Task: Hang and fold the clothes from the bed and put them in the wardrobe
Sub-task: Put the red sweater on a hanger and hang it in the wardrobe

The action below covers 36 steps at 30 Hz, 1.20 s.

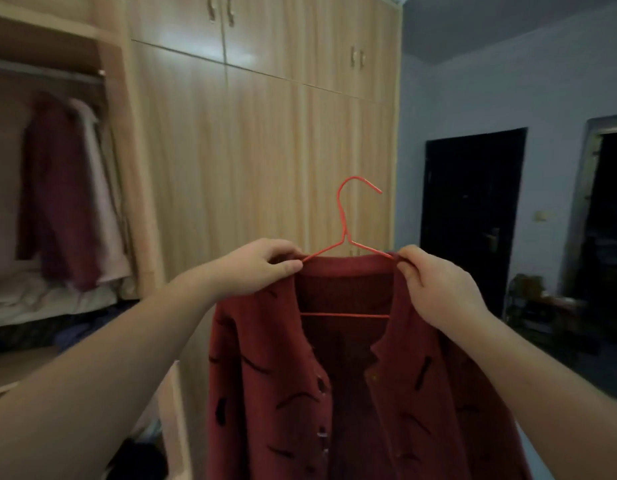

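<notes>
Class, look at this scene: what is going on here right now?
A person holds up a red cardigan on a red wire hanger. The left hand pinches one shoulder, the right hand the other. The hanger is free, not yet on the rail of the open wardrobe section at left, where other clothes already hang.

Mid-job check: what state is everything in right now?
cardigan: on the hanger, held up in the air.
hanger: inside cardigan, hook free, not yet hung.
left-hand grip: pinches cardigan shoulder.
right-hand grip: grips other shoulder.
wardrobe doors: shut.
left compartment: open, clothes hanging inside.
</notes>
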Available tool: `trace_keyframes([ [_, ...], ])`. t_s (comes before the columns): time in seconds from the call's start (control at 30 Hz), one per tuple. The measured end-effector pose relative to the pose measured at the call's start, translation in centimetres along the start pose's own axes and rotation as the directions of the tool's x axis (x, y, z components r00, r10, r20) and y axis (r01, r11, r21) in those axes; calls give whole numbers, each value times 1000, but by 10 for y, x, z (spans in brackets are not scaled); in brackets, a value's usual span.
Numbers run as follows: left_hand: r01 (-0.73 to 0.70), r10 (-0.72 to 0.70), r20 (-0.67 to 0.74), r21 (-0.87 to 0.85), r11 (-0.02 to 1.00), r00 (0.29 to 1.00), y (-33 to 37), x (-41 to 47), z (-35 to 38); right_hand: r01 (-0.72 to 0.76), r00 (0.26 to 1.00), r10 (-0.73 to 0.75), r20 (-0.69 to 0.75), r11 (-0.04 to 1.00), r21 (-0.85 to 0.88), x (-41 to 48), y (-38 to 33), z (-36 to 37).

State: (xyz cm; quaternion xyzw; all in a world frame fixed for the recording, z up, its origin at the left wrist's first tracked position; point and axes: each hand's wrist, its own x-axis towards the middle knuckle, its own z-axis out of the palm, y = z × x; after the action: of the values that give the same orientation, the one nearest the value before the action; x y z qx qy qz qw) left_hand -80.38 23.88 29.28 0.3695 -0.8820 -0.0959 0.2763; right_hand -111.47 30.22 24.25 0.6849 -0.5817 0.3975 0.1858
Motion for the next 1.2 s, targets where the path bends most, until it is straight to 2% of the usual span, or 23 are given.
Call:
trace_keyframes([
  [0.17,113,-91,-152,136,984,984,-61,-76,-64,117,993,-116,-14,975,191,27,-105,60],
  [0.23,152,-127,-183,132,980,975,-83,-110,-93,168,986,-166,-30,954,250,39,-153,85],
  [0.33,187,-179,-162,34,982,970,-115,-158,-139,240,969,-243,-33,910,339,51,-232,126],
  [0.47,308,-311,-35,-83,948,950,-160,-219,-196,318,937,-349,-17,832,455,61,-342,184],
  [0.63,434,-458,44,-411,802,888,-224,-299,-245,349,919,-391,-44,760,548,64,-465,259],
  [0.77,557,-591,10,-348,754,807,-271,-346,-271,306,902,-428,53,722,621,61,-545,313],
  [0.93,639,-704,-142,-325,697,696,-327,-388,-282,101,903,-375,212,663,742,50,-612,339],
  [1.0,686,-771,-172,-368,628,614,-343,-399,-281,24,849,-425,314,625,780,45,-630,336],
  [1.03,692,-815,-175,-449,565,553,-351,-403,-280,-24,788,-478,389,607,794,42,-638,333],
  [1.1,640,-890,-157,-643,421,428,-365,-409,-280,-79,604,-606,517,600,796,37,-651,327],
  [1.17,534,-917,-120,-782,323,379,-378,-411,-281,-151,459,-669,585,590,793,36,-660,328],
  [1.2,476,-920,-107,-830,292,377,-383,-411,-281,-199,426,-672,605,583,788,39,-664,332],
])
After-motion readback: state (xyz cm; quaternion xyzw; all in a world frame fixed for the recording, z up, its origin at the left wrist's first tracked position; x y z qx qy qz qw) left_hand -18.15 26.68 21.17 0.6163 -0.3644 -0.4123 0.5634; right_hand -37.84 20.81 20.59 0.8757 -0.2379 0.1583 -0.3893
